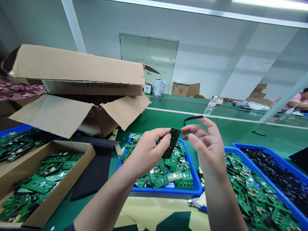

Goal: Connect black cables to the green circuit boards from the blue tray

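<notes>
My left hand (pixel 148 149) is closed on a small green circuit board (pixel 172 141), held upright above a blue tray (pixel 168 190) full of similar green boards. My right hand (pixel 207 144) is just to the right of the board, its fingers curled, with a thin black curved strip (pixel 192 119) held at the fingertips above the board. The fingertips of both hands nearly meet at the top of the board.
A shallow cardboard box (pixel 50 199) of green boards lies at the left, under a big open carton (pixel 79 93). Blue trays at the right hold green boards (pixel 252 192) and black parts (pixel 276 173). A water bottle (pixel 210 106) stands behind. Another person sits far right (pixel 298 101).
</notes>
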The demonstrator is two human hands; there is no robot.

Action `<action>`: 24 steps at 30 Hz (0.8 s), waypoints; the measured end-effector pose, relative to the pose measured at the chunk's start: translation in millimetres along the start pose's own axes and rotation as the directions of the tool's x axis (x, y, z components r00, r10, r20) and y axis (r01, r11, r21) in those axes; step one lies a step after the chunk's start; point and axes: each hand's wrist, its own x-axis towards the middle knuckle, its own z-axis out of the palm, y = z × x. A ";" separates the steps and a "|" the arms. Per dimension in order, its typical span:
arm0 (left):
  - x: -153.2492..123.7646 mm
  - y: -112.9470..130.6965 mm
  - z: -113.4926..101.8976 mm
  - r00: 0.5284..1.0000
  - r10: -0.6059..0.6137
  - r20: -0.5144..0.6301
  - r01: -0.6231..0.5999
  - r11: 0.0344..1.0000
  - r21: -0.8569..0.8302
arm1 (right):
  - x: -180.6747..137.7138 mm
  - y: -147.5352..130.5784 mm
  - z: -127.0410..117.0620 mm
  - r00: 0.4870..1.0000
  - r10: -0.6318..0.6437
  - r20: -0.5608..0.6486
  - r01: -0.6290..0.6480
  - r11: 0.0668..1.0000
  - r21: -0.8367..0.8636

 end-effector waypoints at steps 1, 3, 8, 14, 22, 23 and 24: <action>-0.1 -0.7 1.2 1.000 -0.004 0.006 0.004 1.000 -0.003 | -1.7 -0.5 0.0 1.000 -0.023 0.019 0.024 0.998 -0.052; -0.2 -2.3 4.3 1.000 0.003 0.011 -0.003 1.000 0.005 | -4.9 -0.2 1.1 0.995 -0.101 0.025 0.104 0.984 -0.146; -0.3 -5.0 9.1 0.999 0.028 0.038 -0.031 0.997 0.068 | -5.4 6.2 3.1 0.969 -0.244 0.024 0.238 0.912 -0.334; 2.4 -6.7 10.8 0.990 0.020 0.138 -0.041 0.988 0.149 | -1.6 10.1 1.0 0.971 -0.225 0.083 0.239 0.905 -0.352; 15.0 -28.8 -6.4 0.970 -0.133 0.203 0.050 0.928 0.368 | 27.4 32.2 -41.0 0.993 -0.102 0.063 0.119 0.821 -0.559; 17.3 -33.6 -11.1 0.960 -0.177 0.218 0.058 0.885 0.462 | 32.7 39.2 -54.4 0.997 -0.043 0.058 0.070 0.782 -0.620; 19.6 -38.8 -15.4 0.942 -0.231 0.243 0.062 0.832 0.552 | 37.3 46.8 -68.9 0.999 0.030 0.044 0.009 0.719 -0.695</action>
